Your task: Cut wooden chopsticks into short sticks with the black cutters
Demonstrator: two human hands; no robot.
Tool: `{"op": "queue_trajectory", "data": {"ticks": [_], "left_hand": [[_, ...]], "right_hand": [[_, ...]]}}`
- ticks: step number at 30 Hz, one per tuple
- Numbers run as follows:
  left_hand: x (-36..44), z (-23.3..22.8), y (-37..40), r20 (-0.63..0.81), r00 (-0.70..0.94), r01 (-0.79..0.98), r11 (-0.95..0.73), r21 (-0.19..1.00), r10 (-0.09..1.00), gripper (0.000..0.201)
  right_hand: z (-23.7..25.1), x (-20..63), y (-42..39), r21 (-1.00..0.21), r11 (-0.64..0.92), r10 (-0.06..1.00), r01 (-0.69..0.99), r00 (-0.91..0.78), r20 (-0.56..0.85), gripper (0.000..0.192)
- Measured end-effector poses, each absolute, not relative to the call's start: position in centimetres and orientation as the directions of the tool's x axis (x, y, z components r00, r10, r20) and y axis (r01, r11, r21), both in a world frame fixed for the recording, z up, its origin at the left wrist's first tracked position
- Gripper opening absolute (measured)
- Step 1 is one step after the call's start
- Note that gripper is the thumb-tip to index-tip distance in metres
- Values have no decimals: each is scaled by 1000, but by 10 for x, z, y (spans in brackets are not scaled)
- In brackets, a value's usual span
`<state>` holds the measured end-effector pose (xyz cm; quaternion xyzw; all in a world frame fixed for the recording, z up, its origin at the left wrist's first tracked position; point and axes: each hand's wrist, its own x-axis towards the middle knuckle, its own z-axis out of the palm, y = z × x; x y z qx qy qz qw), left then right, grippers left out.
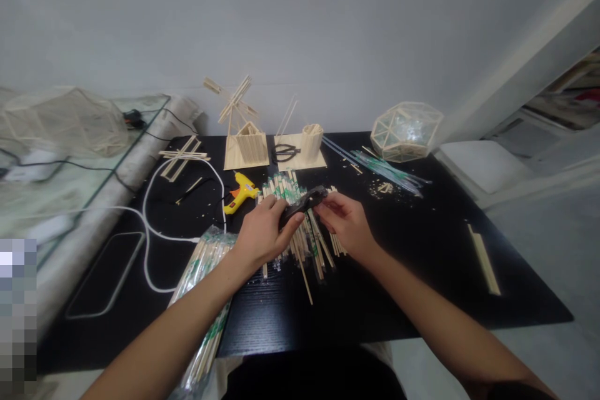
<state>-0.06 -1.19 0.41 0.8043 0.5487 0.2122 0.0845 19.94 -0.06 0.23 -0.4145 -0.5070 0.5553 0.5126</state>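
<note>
Both my hands hold a small black tool [304, 202] above a loose pile of wrapped wooden chopsticks [300, 225] on the black table [422, 275]. My left hand [265, 231] grips its near end. My right hand [344, 220] pinches its far end with the fingertips. What kind of tool it is I cannot tell. A yellow glue gun [240, 192] lies just left of the pile, its white cable [154, 231] looping off to the left.
A sealed pack of chopsticks [206, 287] overhangs the near table edge. At the back stand a stick windmill house [244, 137], black scissors [285, 151], a stick cup [311, 140] and a geodesic stick dome [405, 130]. A phone [105, 275] lies left, a flat stick [484, 259] right.
</note>
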Motion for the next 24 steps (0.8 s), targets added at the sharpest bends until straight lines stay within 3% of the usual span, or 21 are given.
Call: {"op": "queue_trajectory", "data": {"ticks": [24], "left_hand": [[3,1,-11,246,255,904,-321,283,935,57]], "right_hand": [[-6,198,-1,-985,-41,993,-166,-120,-21,38]]}}
